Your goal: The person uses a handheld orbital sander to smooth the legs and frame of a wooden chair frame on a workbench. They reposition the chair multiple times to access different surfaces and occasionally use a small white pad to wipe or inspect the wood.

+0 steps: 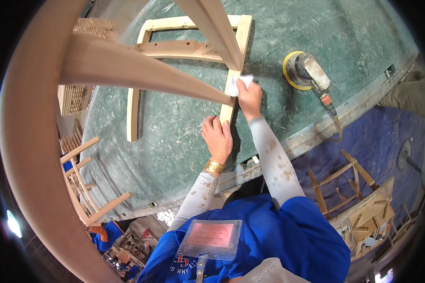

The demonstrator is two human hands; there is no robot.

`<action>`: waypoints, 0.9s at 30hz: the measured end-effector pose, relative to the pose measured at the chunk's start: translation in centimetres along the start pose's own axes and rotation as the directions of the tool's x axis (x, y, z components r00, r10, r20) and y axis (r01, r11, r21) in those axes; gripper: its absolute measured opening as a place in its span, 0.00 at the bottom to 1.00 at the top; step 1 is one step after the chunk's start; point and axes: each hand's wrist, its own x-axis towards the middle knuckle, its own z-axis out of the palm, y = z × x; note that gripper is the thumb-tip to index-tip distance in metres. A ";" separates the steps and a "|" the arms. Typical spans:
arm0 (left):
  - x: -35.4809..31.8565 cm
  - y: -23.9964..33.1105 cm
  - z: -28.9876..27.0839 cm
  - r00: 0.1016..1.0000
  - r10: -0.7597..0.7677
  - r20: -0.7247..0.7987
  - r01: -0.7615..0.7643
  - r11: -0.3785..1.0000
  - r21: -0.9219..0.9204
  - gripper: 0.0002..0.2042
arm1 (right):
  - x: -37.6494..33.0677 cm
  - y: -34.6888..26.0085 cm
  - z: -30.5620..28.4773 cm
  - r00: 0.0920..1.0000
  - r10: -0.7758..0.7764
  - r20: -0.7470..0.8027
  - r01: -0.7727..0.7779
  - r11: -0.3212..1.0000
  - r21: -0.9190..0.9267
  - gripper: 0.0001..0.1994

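Note:
A pale wooden chair frame (244,40) lies on the green-topped table, its slats and posts rising toward me on the left. My left hand (216,137) grips the near end of one of its legs, fingers along one side. In my right hand (250,100) is a small white folded sheet (242,84), pressed onto the same leg beside a joint. Whether the sheet is sandpaper or cloth, I cannot tell. The frame's large curved back rail (21,113) comes close in front of me at the left.
A disc sander (301,70) with a yellow-edged pad and a hose rests right of the frame on the table (174,174). Stacked wooden parts (75,100) stand beyond the left edge. Another chair frame (87,188) is at lower left, and more chair frames (347,181) stand at right.

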 end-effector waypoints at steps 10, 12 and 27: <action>0.3 0.0 0.1 1.000 -0.021 0.007 0.021 1.000 -0.007 0.14 | 1.4 -4.7 -0.5 0.952 0.283 0.120 -0.280 0.959 -0.039 0.14; 0.3 0.1 0.1 1.000 -0.022 0.004 0.022 1.000 -0.008 0.14 | 2.5 -3.9 0.3 0.980 0.191 0.061 -0.186 0.979 -0.083 0.14; 0.4 -0.4 0.4 0.997 -0.022 -0.074 0.012 0.992 -0.126 0.14 | -3.7 -1.9 -3.1 0.950 0.313 0.022 -0.308 0.916 0.259 0.12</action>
